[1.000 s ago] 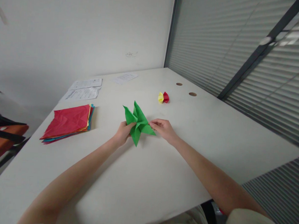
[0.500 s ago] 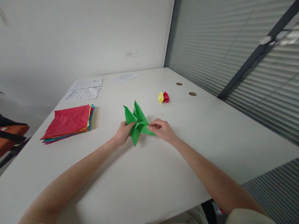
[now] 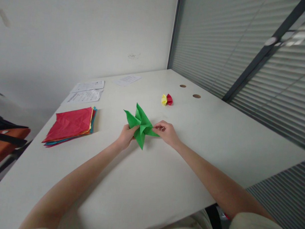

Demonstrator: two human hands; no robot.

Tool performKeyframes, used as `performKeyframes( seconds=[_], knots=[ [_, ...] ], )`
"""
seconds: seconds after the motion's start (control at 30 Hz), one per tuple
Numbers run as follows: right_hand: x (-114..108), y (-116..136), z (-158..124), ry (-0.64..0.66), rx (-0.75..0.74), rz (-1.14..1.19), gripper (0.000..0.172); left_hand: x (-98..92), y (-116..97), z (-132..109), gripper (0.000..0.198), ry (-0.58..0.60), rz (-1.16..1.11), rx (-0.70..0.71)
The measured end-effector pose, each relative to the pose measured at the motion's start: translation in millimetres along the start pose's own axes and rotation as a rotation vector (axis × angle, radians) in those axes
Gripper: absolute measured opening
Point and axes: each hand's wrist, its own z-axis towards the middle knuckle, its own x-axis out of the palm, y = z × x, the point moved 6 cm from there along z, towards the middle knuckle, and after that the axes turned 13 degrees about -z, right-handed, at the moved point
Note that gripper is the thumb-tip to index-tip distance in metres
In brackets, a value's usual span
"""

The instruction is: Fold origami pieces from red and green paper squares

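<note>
A folded green paper [image 3: 141, 122] with several pointed flaps spread like a star is held between my two hands, above the table. My left hand [image 3: 126, 137] grips its left side, thumb on top near the centre and the other fingers mostly hidden beneath. At the right, my right hand [image 3: 166, 132] pinches the flap that points right between thumb and fingertips. One flap points down toward me, and two rise at the back.
On the white table [image 3: 129, 190], a stack of coloured paper sheets [image 3: 70, 125], red on top, lies left. Printed papers [image 3: 87, 91] lie behind it. A small yellow and red folded paper piece [image 3: 167, 99] sits farther back. Two round holes [image 3: 196, 96] are near the blinds.
The green paper has turned slightly in my hands; its front flap has swung a little right and its back-left flap has spread outward. Both hands keep their grip.
</note>
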Motion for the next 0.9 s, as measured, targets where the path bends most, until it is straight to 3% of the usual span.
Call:
performKeyframes(
  seconds=[0.13, 0.27, 0.37, 0.53, 0.63, 0.73, 0.83, 0.9],
  knots=[
    [-3, 4, -2, -0.058, -0.034, -0.009, 0.012, 4.6, -3, -4, 0.038, 0.053, 0.003, -0.009],
    [-2, 15, -7, -0.091, -0.17, -0.066, 0.012, 12.1, -1, -10, 0.038, 0.153, -0.02, -0.078],
    [0, 21, -9, -0.074, -0.246, -0.101, 0.005, 13.2, 2, -12, 0.036, 0.169, -0.04, -0.119],
    [-2, 24, -9, -0.085, -0.274, -0.066, 0.007, 14.2, 1, -12, 0.034, 0.185, -0.053, -0.126],
    [-1, 20, -8, -0.09, -0.214, 0.032, 0.007, 14.1, 0, -11, 0.036, 0.201, -0.067, -0.108],
    [4, 11, -6, -0.065, -0.025, 0.179, 0.015, 11.3, -2, -8, 0.04, 0.193, -0.042, -0.011],
    [16, 2, -7, 0.042, 0.182, 0.326, 0.038, 9.2, -6, -7, 0.043, 0.172, 0.037, 0.107],
    [23, 2, -8, 0.134, 0.234, 0.346, 0.04, 10.0, -7, -9, 0.044, 0.169, 0.089, 0.131]
  ],
)
